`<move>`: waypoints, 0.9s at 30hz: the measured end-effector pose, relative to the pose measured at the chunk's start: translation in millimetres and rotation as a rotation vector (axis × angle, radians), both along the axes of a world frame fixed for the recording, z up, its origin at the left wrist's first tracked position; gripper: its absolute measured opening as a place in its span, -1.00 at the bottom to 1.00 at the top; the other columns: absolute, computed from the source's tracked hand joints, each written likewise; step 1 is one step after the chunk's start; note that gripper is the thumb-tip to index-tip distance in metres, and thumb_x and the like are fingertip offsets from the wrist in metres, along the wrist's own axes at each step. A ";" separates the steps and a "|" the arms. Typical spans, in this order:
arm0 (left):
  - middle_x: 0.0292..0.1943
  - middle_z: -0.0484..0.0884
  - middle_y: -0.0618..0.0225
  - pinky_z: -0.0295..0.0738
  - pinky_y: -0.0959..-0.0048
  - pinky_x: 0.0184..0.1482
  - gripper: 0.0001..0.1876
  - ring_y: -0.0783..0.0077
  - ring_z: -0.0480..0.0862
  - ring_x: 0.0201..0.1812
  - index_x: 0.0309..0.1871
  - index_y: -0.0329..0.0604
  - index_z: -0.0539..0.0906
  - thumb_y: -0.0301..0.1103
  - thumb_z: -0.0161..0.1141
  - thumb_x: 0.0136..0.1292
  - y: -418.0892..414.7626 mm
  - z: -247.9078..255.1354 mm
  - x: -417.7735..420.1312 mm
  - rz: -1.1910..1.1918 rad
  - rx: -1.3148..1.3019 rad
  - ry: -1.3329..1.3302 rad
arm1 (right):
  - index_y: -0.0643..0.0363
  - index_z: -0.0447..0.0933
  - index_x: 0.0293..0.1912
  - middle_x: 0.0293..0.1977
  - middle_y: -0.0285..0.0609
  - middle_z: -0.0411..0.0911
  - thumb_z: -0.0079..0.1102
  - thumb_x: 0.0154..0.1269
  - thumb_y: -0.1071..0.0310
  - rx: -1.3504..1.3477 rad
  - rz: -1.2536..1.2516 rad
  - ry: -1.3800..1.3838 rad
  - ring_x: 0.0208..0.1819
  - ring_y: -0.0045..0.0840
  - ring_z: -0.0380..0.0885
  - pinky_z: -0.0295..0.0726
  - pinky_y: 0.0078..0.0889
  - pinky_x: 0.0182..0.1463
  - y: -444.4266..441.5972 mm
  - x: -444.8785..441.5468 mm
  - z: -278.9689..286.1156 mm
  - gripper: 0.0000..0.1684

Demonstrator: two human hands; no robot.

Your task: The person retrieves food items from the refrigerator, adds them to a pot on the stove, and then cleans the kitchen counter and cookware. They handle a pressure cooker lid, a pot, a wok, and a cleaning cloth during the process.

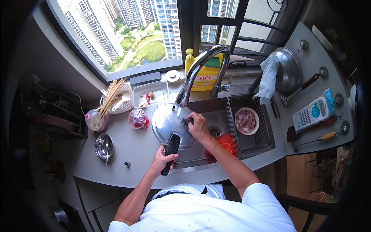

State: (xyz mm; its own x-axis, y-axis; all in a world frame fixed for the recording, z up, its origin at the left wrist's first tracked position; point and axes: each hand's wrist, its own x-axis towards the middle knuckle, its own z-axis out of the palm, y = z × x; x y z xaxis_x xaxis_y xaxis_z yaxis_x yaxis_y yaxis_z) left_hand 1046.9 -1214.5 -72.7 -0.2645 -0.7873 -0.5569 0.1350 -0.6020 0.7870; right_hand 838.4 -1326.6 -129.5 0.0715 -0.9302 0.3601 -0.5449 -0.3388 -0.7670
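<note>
My left hand point(161, 161) grips the black handle point(172, 145) of a shiny metal pressure cooker lid point(164, 123). The lid is held over the left part of the steel sink point(207, 105), dome upward. Pinched in the fingers of my right hand point(198, 126) is a dark grey scrubber, seemingly steel wool point(184, 120), pressed against the lid's right side. From the chrome gooseneck faucet point(192, 74) a thin stream of water falls onto the lid. A red plastic bag point(224, 145) lies in the sink beneath my right forearm.
A wire basket point(232, 139) in the sink holds a bowl of raw meat point(247, 120). Left along the counter are a chopstick basket point(127, 100), a clear tray point(163, 87), a wrapped red item point(138, 118), a metal bowl point(103, 145) and a small black part point(127, 163). A yellow detergent jug point(204, 82) stands behind.
</note>
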 end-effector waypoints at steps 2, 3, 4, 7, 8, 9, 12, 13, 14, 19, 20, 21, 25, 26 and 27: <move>-0.47 0.55 0.30 0.44 0.49 -0.68 -0.48 0.47 0.52 -0.71 0.05 -0.20 0.35 -0.46 0.45 0.13 -0.2 2.4 -1.9 -0.013 0.008 -0.015 | 0.27 0.49 -0.26 -0.29 0.04 0.60 0.24 0.11 0.56 -0.054 -0.020 0.037 -0.15 0.00 0.57 0.53 -0.02 -0.02 -14.5 -4.5 1.4 -0.84; -0.47 0.55 0.30 0.43 0.49 -0.68 -0.48 0.47 0.52 -0.71 0.05 -0.20 0.35 -0.46 0.45 0.13 -0.8 3.3 -2.4 -0.009 -0.003 -0.014 | 0.27 0.49 -0.26 -0.29 0.04 0.60 0.25 0.12 0.55 -0.034 -0.057 -0.001 -0.15 0.00 0.57 0.53 -0.02 -0.03 -13.9 -2.0 0.3 -0.84; -0.48 0.55 0.30 0.43 0.48 -0.68 -0.48 0.47 0.52 -0.71 0.05 -0.20 0.35 -0.45 0.45 0.13 -1.7 4.2 -3.0 -0.004 -0.014 -0.012 | 0.27 0.49 -0.26 -0.29 0.05 0.60 0.25 0.12 0.55 -0.014 -0.094 -0.037 -0.16 0.00 0.57 0.53 -0.01 -0.03 -11.9 1.1 -1.1 -0.84; -0.48 0.55 0.30 0.44 0.47 -0.68 -0.47 0.47 0.53 -0.71 0.06 -0.21 0.34 -0.46 0.45 0.13 -5.1 1.6 0.1 -0.005 -0.044 -0.041 | 0.29 0.56 -0.25 -0.30 0.04 0.63 0.29 0.13 0.54 0.105 -0.125 -0.033 -0.15 -0.04 0.63 0.60 -0.11 -0.01 20.4 14.3 10.3 -0.85; -0.48 0.55 0.30 0.44 0.47 -0.68 -0.47 0.47 0.53 -0.70 0.06 -0.21 0.34 -0.46 0.45 0.12 -5.0 0.5 0.1 -0.016 -0.048 -0.055 | 0.28 0.57 -0.24 -0.28 0.02 0.62 0.28 0.13 0.53 0.077 -0.060 -0.019 -0.13 -0.06 0.62 0.59 -0.13 0.02 34.8 19.1 13.5 -0.85; -0.48 0.55 0.29 0.45 0.47 -0.67 -0.46 0.47 0.54 -0.70 0.06 -0.21 0.34 -0.46 0.45 0.12 -4.3 -1.3 0.0 -0.021 -0.058 -0.065 | 0.26 0.58 -0.24 -0.27 0.01 0.62 0.27 0.13 0.53 0.052 0.005 -0.006 -0.11 -0.08 0.61 0.58 -0.15 0.05 43.0 23.5 13.3 -0.85; -0.47 0.56 0.29 0.46 0.46 -0.66 -0.46 0.47 0.55 -0.69 0.05 -0.23 0.33 -0.46 0.45 0.12 -3.2 -2.5 -1.3 -0.040 -0.075 -0.103 | 0.25 0.56 -0.24 -0.25 0.00 0.59 0.25 0.10 0.54 -0.123 0.028 0.072 -0.10 -0.10 0.55 0.54 -0.09 0.03 22.4 37.4 12.6 -0.82; -0.47 0.56 0.28 0.47 0.46 -0.66 -0.46 0.46 0.55 -0.69 0.05 -0.23 0.33 -0.46 0.45 0.11 -4.1 0.1 -3.3 -0.052 -0.074 -0.120 | 0.25 0.55 -0.24 -0.25 0.00 0.59 0.24 0.09 0.54 -0.160 0.019 0.114 -0.11 -0.10 0.54 0.54 -0.07 0.02 8.2 37.5 12.0 -0.82; -0.47 0.56 0.28 0.48 0.46 -0.66 -0.46 0.46 0.56 -0.69 0.05 -0.23 0.33 -0.46 0.45 0.11 -4.6 2.5 -5.9 -0.067 -0.077 -0.138 | 0.26 0.53 -0.24 -0.26 -0.01 0.56 0.23 0.09 0.54 -0.176 -0.020 0.139 -0.13 -0.08 0.51 0.52 -0.05 0.01 -7.6 34.2 10.0 -0.83; -0.47 0.56 0.29 0.48 0.47 -0.66 -0.44 0.46 0.56 -0.69 0.06 -0.24 0.33 -0.44 0.46 0.10 -0.1 -5.6 -7.4 -0.060 -0.064 -0.151 | 0.25 0.53 -0.23 -0.24 0.00 0.55 0.17 0.10 0.56 -0.048 -0.015 0.147 -0.09 -0.07 0.50 0.52 -0.06 0.06 10.5 38.3 14.0 -0.82; -0.47 0.56 0.29 0.48 0.47 -0.66 -0.44 0.46 0.56 -0.69 0.06 -0.24 0.33 -0.44 0.46 0.10 -0.2 -8.4 -6.6 -0.052 -0.058 -0.148 | 0.25 0.52 -0.23 -0.25 0.00 0.55 0.18 0.10 0.57 -0.035 0.027 0.136 -0.08 -0.08 0.50 0.52 -0.07 0.07 23.5 40.4 16.5 -0.82; -0.48 0.56 0.29 0.48 0.47 -0.66 -0.45 0.46 0.56 -0.69 0.06 -0.24 0.33 -0.44 0.46 0.10 -0.5 -6.7 -6.4 -0.050 -0.061 -0.142 | 0.25 0.52 -0.22 -0.25 0.00 0.54 0.19 0.09 0.57 -0.019 0.066 0.123 -0.08 -0.08 0.50 0.51 -0.07 0.08 33.9 40.6 20.4 -0.81; -0.48 0.56 0.28 0.48 0.47 -0.67 -0.47 0.46 0.55 -0.70 0.02 -0.21 0.35 -0.44 0.48 0.10 -2.2 0.4 -1.1 -0.042 -0.065 -0.094 | 0.26 0.53 -0.21 -0.25 0.01 0.55 0.18 0.10 0.59 -0.103 0.012 0.089 -0.10 -0.08 0.51 0.51 -0.08 0.08 29.8 21.8 13.1 -0.80; -0.48 0.56 0.29 0.47 0.47 -0.67 -0.47 0.46 0.55 -0.70 0.02 -0.21 0.34 -0.43 0.48 0.10 0.6 -0.9 0.2 -0.045 -0.063 -0.089 | 0.26 0.53 -0.20 -0.25 0.00 0.55 0.18 0.09 0.59 -0.124 -0.013 0.099 -0.13 -0.07 0.51 0.51 -0.08 0.06 28.6 14.8 6.3 -0.78; -0.48 0.56 0.29 0.47 0.48 -0.67 -0.46 0.46 0.55 -0.70 0.02 -0.21 0.34 -0.43 0.48 0.10 2.5 -2.4 1.6 -0.046 -0.061 -0.083 | 0.25 0.54 -0.20 -0.25 0.00 0.55 0.18 0.09 0.59 -0.110 -0.025 0.112 -0.13 -0.07 0.51 0.51 -0.08 0.05 26.3 8.5 3.7 -0.78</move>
